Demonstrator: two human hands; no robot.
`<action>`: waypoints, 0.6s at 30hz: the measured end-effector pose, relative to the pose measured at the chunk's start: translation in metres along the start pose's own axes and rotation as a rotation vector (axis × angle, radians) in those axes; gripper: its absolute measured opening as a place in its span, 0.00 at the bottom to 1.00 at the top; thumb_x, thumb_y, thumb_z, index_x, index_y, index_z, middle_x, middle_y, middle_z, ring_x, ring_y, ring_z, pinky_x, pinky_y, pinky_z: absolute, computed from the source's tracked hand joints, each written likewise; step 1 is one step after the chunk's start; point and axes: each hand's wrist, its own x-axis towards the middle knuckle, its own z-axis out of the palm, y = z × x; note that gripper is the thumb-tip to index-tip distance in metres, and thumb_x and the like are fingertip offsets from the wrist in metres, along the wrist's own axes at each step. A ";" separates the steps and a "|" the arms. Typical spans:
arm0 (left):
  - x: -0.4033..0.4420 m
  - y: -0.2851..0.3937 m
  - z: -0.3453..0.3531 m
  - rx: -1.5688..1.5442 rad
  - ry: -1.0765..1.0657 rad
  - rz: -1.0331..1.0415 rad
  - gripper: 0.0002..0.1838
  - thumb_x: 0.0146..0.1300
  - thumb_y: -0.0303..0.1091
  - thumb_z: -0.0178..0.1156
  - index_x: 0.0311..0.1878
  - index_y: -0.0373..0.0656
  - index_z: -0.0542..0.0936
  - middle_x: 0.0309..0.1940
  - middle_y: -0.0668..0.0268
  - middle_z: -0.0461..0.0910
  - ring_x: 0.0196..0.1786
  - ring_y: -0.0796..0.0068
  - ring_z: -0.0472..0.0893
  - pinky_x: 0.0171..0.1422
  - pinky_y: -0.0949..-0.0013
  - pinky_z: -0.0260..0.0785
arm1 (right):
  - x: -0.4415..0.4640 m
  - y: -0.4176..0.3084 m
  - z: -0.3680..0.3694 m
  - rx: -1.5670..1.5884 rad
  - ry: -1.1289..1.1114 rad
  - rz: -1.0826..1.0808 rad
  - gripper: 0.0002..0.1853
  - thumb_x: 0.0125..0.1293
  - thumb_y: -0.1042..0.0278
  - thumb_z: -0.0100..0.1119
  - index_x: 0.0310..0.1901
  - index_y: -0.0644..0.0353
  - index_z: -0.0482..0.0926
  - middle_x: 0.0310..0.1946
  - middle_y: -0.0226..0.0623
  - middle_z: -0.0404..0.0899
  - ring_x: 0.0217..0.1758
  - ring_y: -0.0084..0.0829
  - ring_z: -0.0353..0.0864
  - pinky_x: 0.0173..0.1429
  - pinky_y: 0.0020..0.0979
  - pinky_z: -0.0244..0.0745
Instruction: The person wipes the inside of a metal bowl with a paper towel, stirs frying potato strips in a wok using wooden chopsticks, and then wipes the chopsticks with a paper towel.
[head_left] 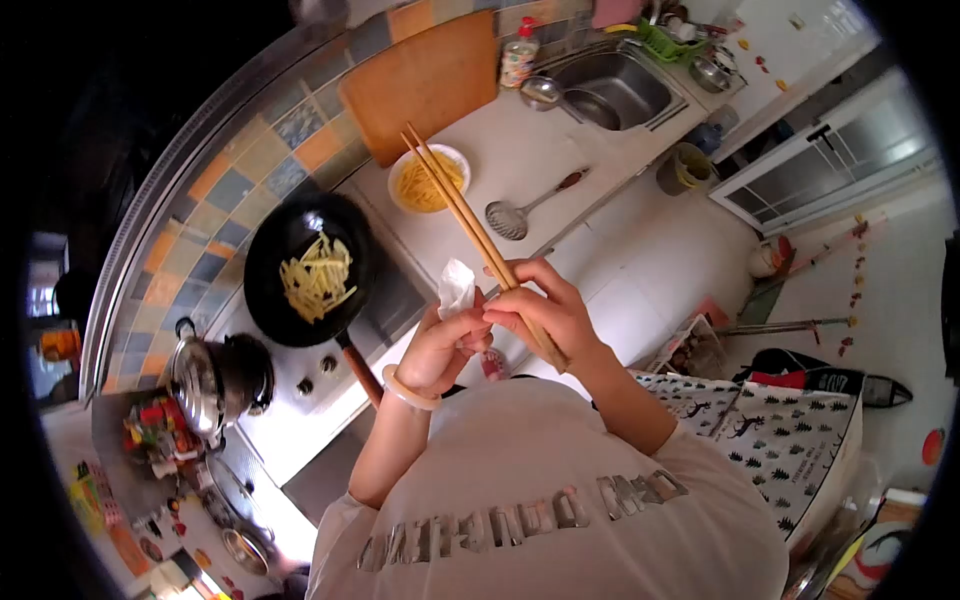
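My right hand (548, 308) is closed round a pair of long wooden chopsticks (465, 215), whose tips point up and away toward the counter. In my left hand (440, 345), with a pale bangle at the wrist, a crumpled white tissue (457, 286) sticks up between the fingers. Both hands meet in front of my chest. Pale cut strips, like potato fries, (318, 280) lie in a black frying pan (270, 320) on the stove, its wooden handle toward me. Beyond the chopsticks, a white bowl (397, 188) holds more yellow strips (425, 188).
A slotted spoon (508, 220) lies on the counter near the bowl. Against the tiles leans a wooden cutting board (420, 80). A soap bottle (519, 58) stands by the metal sink (640, 85). Left of the pan is a lidded pot (200, 380) on the stove.
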 end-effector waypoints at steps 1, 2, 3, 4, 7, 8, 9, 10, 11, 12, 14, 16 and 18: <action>0.005 -0.003 0.005 -0.005 0.003 -0.013 0.03 0.61 0.25 0.56 0.38 0.43 0.73 0.23 0.77 0.65 0.25 0.86 0.59 0.31 0.78 0.53 | -0.002 -0.002 -0.006 -0.042 0.020 0.011 0.10 0.53 0.77 0.72 0.37 0.59 0.82 0.45 0.41 0.77 0.42 0.31 0.79 0.43 0.28 0.75; 0.011 -0.006 0.011 -0.010 0.003 -0.026 0.04 0.62 0.25 0.56 0.39 0.42 0.74 0.23 0.77 0.66 0.25 0.86 0.60 0.31 0.78 0.53 | -0.003 -0.004 -0.013 -0.085 0.041 0.022 0.10 0.53 0.77 0.72 0.37 0.59 0.81 0.46 0.41 0.77 0.42 0.31 0.79 0.43 0.28 0.75; 0.017 -0.009 0.015 -0.016 0.003 -0.040 0.04 0.62 0.24 0.56 0.40 0.42 0.74 0.23 0.77 0.67 0.25 0.86 0.60 0.30 0.79 0.53 | -0.004 -0.006 -0.019 -0.130 0.062 0.034 0.10 0.53 0.77 0.72 0.36 0.59 0.81 0.46 0.41 0.77 0.42 0.31 0.79 0.43 0.28 0.76; 0.023 -0.011 0.018 0.025 -0.041 -0.059 0.04 0.62 0.27 0.57 0.39 0.43 0.73 0.23 0.77 0.64 0.25 0.86 0.59 0.31 0.78 0.53 | -0.009 -0.003 -0.024 -0.160 0.081 0.030 0.10 0.53 0.77 0.72 0.35 0.59 0.80 0.46 0.42 0.76 0.42 0.32 0.80 0.42 0.28 0.76; 0.034 -0.017 0.031 0.080 -0.096 -0.092 0.05 0.61 0.27 0.57 0.40 0.43 0.73 0.24 0.77 0.66 0.26 0.87 0.60 0.31 0.79 0.53 | -0.018 -0.009 -0.040 -0.223 0.110 0.092 0.10 0.53 0.76 0.72 0.36 0.59 0.80 0.47 0.42 0.76 0.41 0.33 0.80 0.42 0.28 0.76; 0.038 -0.019 0.030 0.100 -0.096 -0.116 0.07 0.61 0.25 0.59 0.42 0.43 0.74 0.27 0.75 0.70 0.27 0.87 0.65 0.32 0.80 0.57 | -0.020 -0.013 -0.046 -0.239 0.109 0.126 0.10 0.55 0.75 0.71 0.37 0.59 0.80 0.46 0.42 0.76 0.41 0.34 0.80 0.43 0.28 0.76; 0.039 -0.021 0.036 0.140 -0.083 -0.093 0.06 0.61 0.25 0.59 0.41 0.42 0.75 0.26 0.75 0.71 0.27 0.87 0.65 0.31 0.80 0.56 | -0.024 -0.014 -0.049 -0.247 0.126 0.146 0.09 0.55 0.75 0.71 0.37 0.59 0.80 0.46 0.41 0.76 0.41 0.33 0.80 0.43 0.28 0.76; 0.040 -0.023 0.043 0.179 -0.068 -0.069 0.06 0.61 0.25 0.60 0.40 0.41 0.75 0.26 0.75 0.71 0.27 0.86 0.65 0.30 0.79 0.55 | -0.030 -0.012 -0.049 -0.253 0.141 0.167 0.09 0.56 0.75 0.70 0.37 0.59 0.79 0.45 0.41 0.75 0.41 0.33 0.79 0.43 0.28 0.76; 0.040 -0.023 0.047 0.218 -0.049 -0.044 0.05 0.61 0.25 0.61 0.40 0.40 0.76 0.26 0.74 0.71 0.27 0.86 0.65 0.29 0.79 0.54 | -0.034 -0.013 -0.048 -0.255 0.155 0.188 0.08 0.57 0.74 0.70 0.37 0.60 0.79 0.45 0.40 0.75 0.40 0.33 0.79 0.43 0.28 0.76; 0.041 -0.022 0.044 0.300 -0.095 -0.025 0.05 0.61 0.25 0.62 0.38 0.40 0.76 0.27 0.75 0.73 0.29 0.87 0.68 0.32 0.80 0.58 | -0.035 -0.015 -0.048 -0.248 0.165 0.210 0.08 0.58 0.74 0.69 0.37 0.60 0.79 0.45 0.40 0.75 0.40 0.33 0.79 0.44 0.28 0.75; 0.039 -0.021 0.048 0.431 -0.114 0.036 0.05 0.61 0.25 0.63 0.37 0.40 0.76 0.27 0.75 0.73 0.31 0.88 0.70 0.33 0.80 0.59 | -0.039 -0.020 -0.047 -0.235 0.185 0.257 0.08 0.59 0.74 0.68 0.37 0.60 0.79 0.44 0.40 0.75 0.40 0.32 0.78 0.44 0.28 0.75; 0.035 -0.017 0.051 0.531 -0.134 0.075 0.05 0.61 0.26 0.64 0.36 0.41 0.76 0.27 0.76 0.73 0.32 0.89 0.70 0.34 0.81 0.60 | -0.041 -0.024 -0.045 -0.247 0.194 0.273 0.08 0.59 0.74 0.68 0.38 0.61 0.78 0.44 0.39 0.75 0.40 0.32 0.77 0.44 0.28 0.75; 0.031 -0.013 0.049 0.601 -0.156 0.088 0.05 0.61 0.26 0.65 0.34 0.41 0.76 0.28 0.77 0.73 0.32 0.90 0.70 0.35 0.81 0.61 | -0.043 -0.027 -0.040 -0.251 0.202 0.292 0.08 0.60 0.73 0.68 0.38 0.61 0.78 0.44 0.39 0.75 0.41 0.32 0.77 0.44 0.28 0.74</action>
